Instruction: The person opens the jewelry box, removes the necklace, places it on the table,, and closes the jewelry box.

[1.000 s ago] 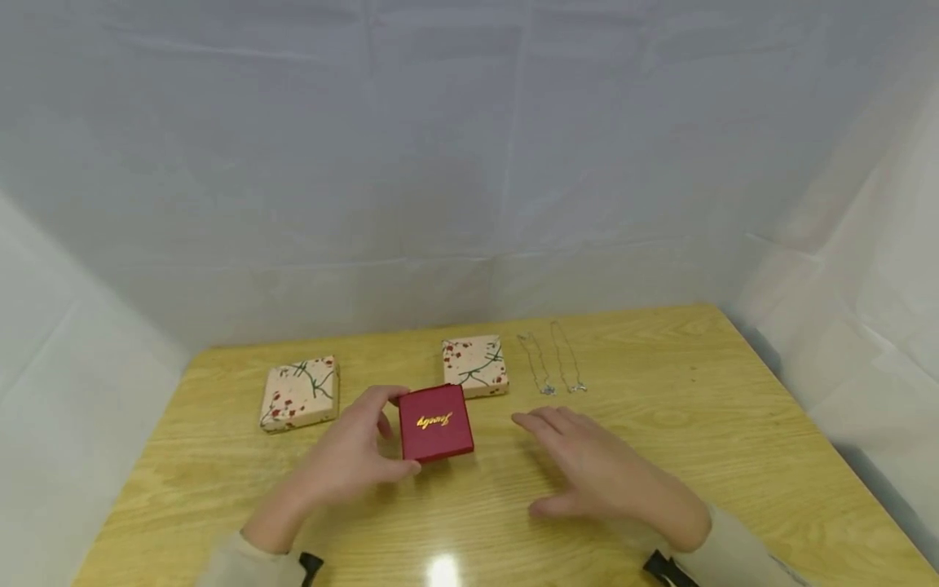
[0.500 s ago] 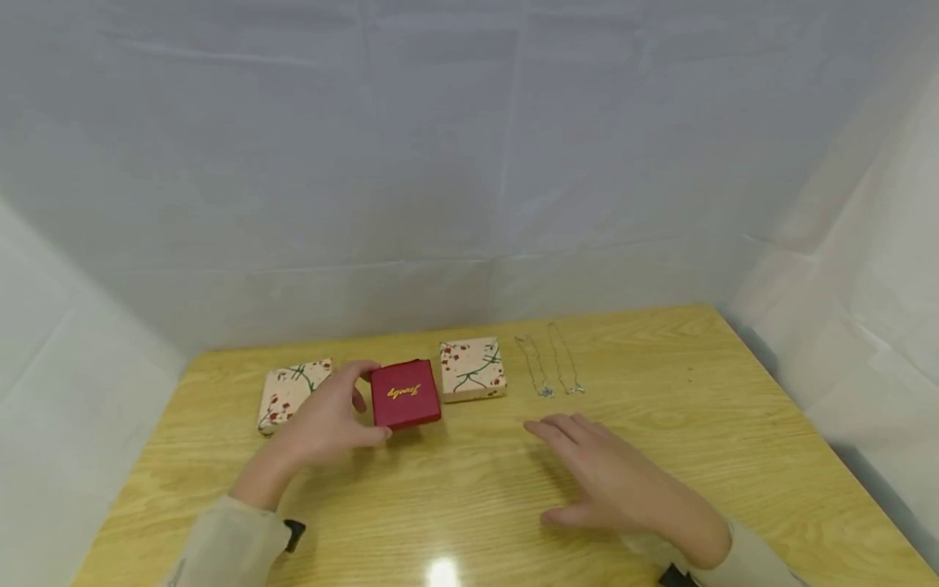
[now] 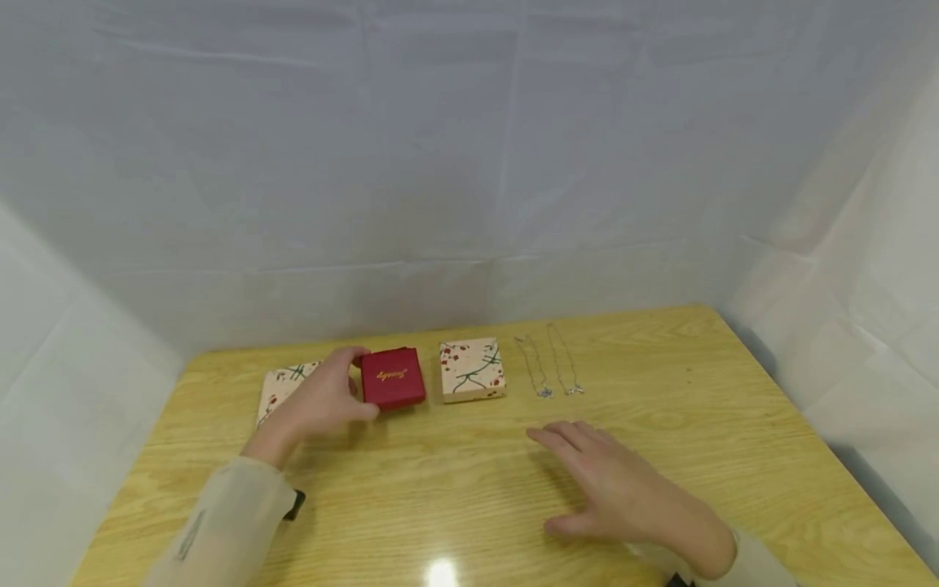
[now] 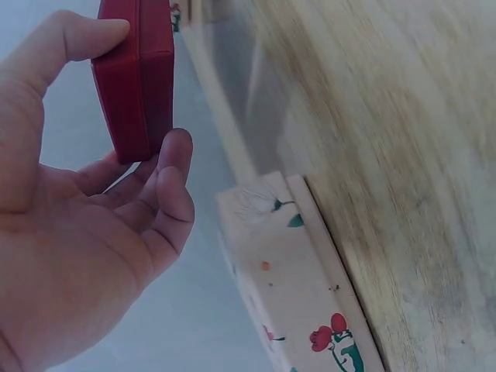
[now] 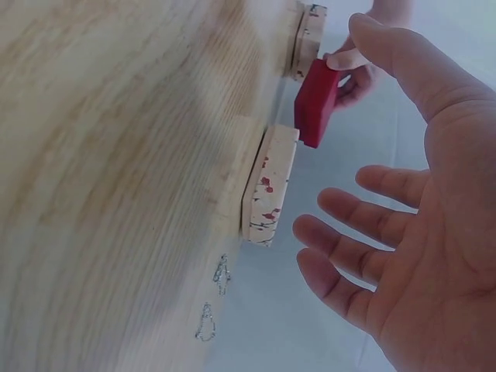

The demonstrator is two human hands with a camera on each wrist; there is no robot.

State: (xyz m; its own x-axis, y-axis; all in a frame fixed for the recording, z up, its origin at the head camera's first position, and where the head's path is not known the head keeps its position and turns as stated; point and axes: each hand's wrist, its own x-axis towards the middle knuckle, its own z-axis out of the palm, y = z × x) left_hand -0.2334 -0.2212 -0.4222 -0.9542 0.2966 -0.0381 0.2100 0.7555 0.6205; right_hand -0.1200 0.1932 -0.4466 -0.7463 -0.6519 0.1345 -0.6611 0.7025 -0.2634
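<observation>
A red jewelry box [image 3: 393, 380] with gold lettering on its lid is gripped by my left hand [image 3: 323, 399], thumb on the near side and fingers on the far side. In the left wrist view the red box [image 4: 139, 85] appears raised off the table. My right hand [image 3: 609, 485] hovers over the table at the right, fingers spread and holding nothing. Just right of the red box lies a cream floral box [image 3: 472, 371]. A second floral box [image 3: 282, 385] is partly hidden behind my left hand. Two fine chain necklaces, one silver [image 3: 535, 367] and another beside it [image 3: 565, 363], lie farther right.
The wooden table [image 3: 440, 481] has its back edge close to a pale cloth backdrop [image 3: 440, 163]. More white cloth [image 3: 866, 269] hangs at the right side.
My left hand has carried the red box leftward and back, from in front of the right floral box to between the two floral boxes. The right hand has drifted slightly right.
</observation>
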